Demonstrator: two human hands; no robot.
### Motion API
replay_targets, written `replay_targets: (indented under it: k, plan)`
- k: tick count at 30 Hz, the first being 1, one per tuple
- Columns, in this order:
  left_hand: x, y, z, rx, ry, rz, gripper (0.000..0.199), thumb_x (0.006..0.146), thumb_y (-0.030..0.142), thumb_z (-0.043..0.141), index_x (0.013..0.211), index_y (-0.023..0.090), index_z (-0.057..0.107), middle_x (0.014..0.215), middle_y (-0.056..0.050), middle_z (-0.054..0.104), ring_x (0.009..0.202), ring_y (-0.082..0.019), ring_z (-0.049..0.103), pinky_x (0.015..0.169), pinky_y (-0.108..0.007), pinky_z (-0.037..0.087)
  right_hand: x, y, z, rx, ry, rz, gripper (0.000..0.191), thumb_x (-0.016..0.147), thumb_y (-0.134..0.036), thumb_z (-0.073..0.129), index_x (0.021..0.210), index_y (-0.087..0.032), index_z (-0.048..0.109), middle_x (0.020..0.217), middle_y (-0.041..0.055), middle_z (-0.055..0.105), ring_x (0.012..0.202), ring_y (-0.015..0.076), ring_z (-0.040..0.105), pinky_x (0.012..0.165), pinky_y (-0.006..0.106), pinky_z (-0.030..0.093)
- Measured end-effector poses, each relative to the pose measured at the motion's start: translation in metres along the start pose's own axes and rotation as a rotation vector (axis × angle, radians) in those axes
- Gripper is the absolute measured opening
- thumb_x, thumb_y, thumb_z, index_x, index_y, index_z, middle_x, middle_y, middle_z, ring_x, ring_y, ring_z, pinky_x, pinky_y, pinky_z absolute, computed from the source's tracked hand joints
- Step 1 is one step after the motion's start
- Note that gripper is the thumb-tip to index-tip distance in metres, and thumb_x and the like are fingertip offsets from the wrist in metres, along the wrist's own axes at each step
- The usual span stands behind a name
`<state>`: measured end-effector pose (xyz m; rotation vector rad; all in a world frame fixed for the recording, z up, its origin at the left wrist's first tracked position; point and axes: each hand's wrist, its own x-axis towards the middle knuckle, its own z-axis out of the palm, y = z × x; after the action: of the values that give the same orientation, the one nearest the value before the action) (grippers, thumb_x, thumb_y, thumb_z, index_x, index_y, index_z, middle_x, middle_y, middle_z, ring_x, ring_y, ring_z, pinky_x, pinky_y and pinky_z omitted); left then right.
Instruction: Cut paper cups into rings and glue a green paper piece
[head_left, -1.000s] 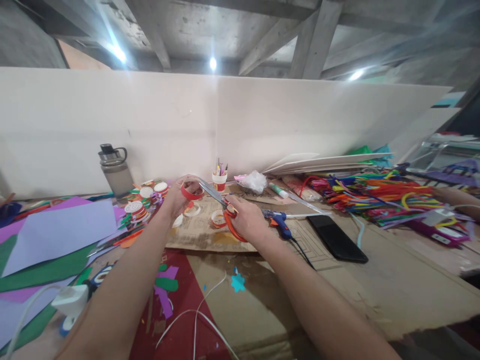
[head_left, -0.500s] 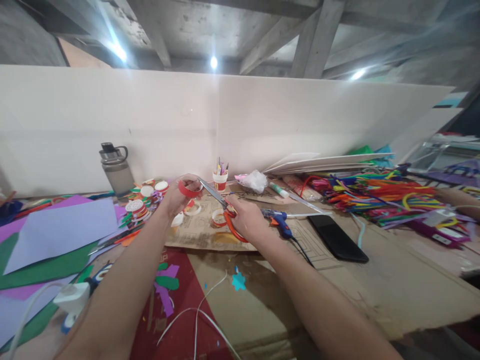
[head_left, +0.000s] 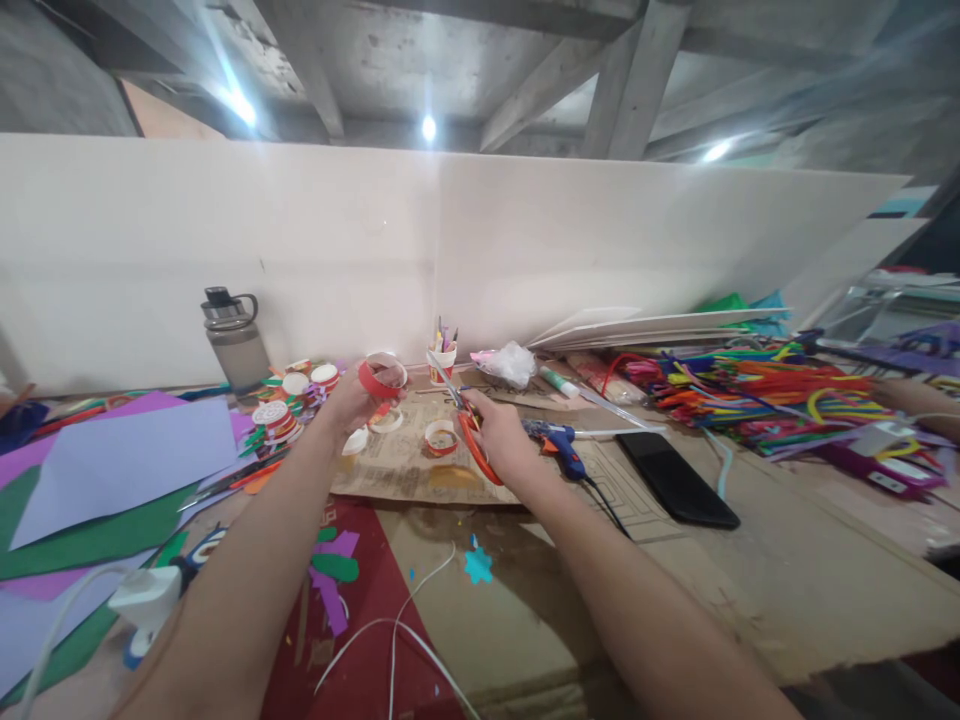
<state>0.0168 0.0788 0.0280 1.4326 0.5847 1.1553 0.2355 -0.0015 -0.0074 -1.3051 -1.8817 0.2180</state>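
My left hand [head_left: 351, 398] is closed on a red and white paper ring [head_left: 373, 381], which looks cut from a paper cup and is raised above the cardboard. In my right hand [head_left: 495, 432] is a pair of scissors with orange handles [head_left: 475, 447], its blades pointing up and away, apart from the ring. Below and between my hands, more cut rings [head_left: 441, 450] lie on the brown cardboard [head_left: 390, 480]. Behind the scissors stands a paper cup [head_left: 442, 374] with pens and tools in it.
A blue glue gun [head_left: 564, 452] and a black phone [head_left: 675, 480] lie to the right, before piled pipe cleaners [head_left: 757, 390]. On the left are a bottle [head_left: 234, 345], cup pieces [head_left: 274, 422] and coloured sheets [head_left: 127, 460]. Another person's arm [head_left: 911, 400] shows at the far right.
My right hand has drawn the scissors slightly right and down, away from the ring. The ring in my left hand has turned a little, its opening showing more.
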Motion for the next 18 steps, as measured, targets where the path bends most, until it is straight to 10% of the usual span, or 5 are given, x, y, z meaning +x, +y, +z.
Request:
replay_targets:
  k: [7, 18]
  plan:
    - [0.000, 0.000, 0.007, -0.015, 0.013, 0.120, 0.023, 0.063, 0.025, 0.082, 0.071, 0.014, 0.063, 0.066, -0.002, 0.062, 0.053, -0.009, 0.052, 0.048, -0.020, 0.038, 0.000, -0.001, 0.002, 0.072, 0.057, -0.072, 0.038, 0.087, -0.029, 0.050, 0.123, -0.017, 0.058, 0.105, 0.0087, 0.069, 0.089, 0.0199, 0.063, 0.082, 0.030, 0.046]
    - [0.003, -0.003, 0.016, 0.127, 0.119, 0.240, 0.024, 0.058, 0.022, 0.082, 0.076, 0.016, 0.068, 0.079, -0.002, 0.068, 0.069, -0.013, 0.059, 0.062, -0.022, 0.046, 0.003, 0.002, 0.019, 0.677, 0.208, 0.110, 0.036, 0.083, -0.042, 0.059, 0.112, -0.022, 0.055, 0.076, -0.0007, 0.057, 0.064, 0.0142, 0.053, 0.062, 0.028, 0.046]
